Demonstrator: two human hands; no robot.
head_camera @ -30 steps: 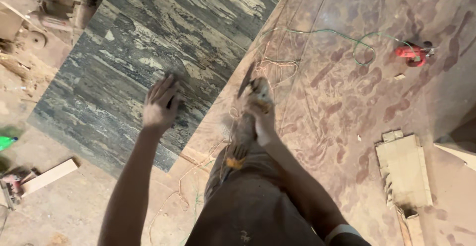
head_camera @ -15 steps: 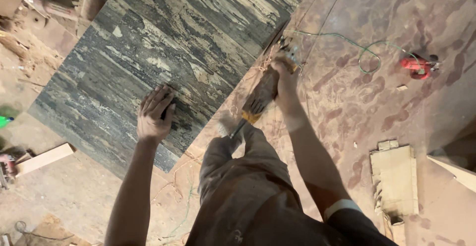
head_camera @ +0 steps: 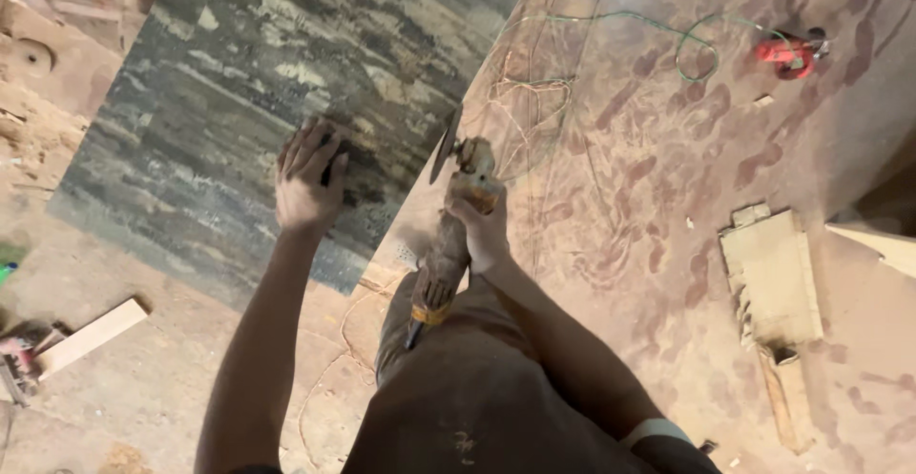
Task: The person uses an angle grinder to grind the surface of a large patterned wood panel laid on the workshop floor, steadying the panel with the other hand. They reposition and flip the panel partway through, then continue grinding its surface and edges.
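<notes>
You are pressing your left hand, fingers spread flat, on the dark streaked panel lying on the dusty floor. Your right hand is gripping the angle grinder, its disc meeting the panel's right edge; finished cutting cannot be judged.

Bare forearms, no sleeves visible below elbows. Pale band around right arm near elbow. Dusty brown trousers below it, faint pale mark on cloth, knees coated in sawdust.
</notes>
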